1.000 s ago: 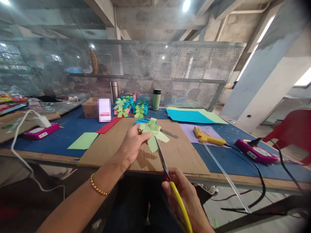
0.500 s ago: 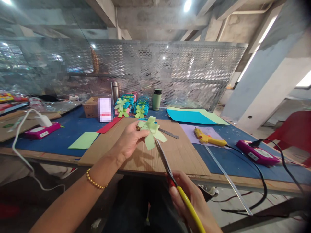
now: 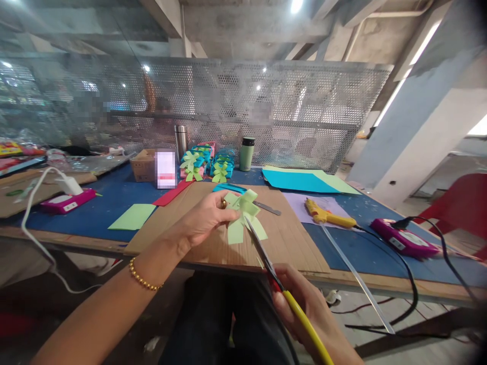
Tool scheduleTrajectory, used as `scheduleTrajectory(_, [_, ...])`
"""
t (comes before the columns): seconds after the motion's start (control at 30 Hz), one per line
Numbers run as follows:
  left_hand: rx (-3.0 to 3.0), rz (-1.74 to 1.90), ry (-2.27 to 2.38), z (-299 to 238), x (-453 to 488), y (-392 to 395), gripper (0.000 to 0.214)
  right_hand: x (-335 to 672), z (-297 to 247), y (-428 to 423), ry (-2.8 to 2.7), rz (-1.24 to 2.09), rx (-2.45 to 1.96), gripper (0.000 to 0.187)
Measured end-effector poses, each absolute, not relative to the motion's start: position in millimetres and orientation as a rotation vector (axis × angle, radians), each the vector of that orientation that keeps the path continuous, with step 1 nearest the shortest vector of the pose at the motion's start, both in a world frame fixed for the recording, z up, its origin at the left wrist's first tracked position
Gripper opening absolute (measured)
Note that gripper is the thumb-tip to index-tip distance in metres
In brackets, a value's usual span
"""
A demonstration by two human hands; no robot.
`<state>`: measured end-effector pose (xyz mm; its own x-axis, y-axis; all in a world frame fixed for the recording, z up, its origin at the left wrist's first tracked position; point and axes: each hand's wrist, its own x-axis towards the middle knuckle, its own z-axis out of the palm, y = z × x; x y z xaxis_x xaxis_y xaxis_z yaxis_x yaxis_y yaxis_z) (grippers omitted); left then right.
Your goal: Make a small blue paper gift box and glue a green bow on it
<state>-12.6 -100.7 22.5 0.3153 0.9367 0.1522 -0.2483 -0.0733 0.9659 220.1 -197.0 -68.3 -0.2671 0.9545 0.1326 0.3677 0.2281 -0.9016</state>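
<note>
Between the thumb and fingers of my left hand (image 3: pixel 207 218) is a light green paper flower (image 3: pixel 248 205) with strip-like petals, held above a brown cardboard sheet (image 3: pixel 292 248). My right hand (image 3: pixel 300 309) is wrapped round scissors (image 3: pixel 262 251) with yellow and red handles. Their blade tips lie at the lower petals, close to the flower's middle. A thin pale sliver of paper (image 3: pixel 260 262) shows beside the blades. Behind the flower, blue paper strips (image 3: pixel 230 189) and a flat metal tool (image 3: pixel 268 208) rest on the cardboard.
At the back stand finished-looking paper baskets with green flowers (image 3: pixel 219 171), a green tumbler (image 3: pixel 247 154), a steel flask (image 3: pixel 181 142) and a small carton (image 3: pixel 143 166). On the right are blue paper (image 3: pixel 300 181), a yellow glue gun (image 3: pixel 329 218) with a glue stick, and a purple power strip (image 3: pixel 403 241).
The flower and my left hand have moved slightly down and right. The scissors remain at the lower petals, and a thin sliver of paper now shows beside the blades.
</note>
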Motion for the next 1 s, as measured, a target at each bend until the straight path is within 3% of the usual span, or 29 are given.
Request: scheduleTrajectory(1.0, [1.271, 1.079, 0.724, 26, -13, -102, 0.03, 234, -63, -196, -1.761, 1.176, -1.133, 0.044])
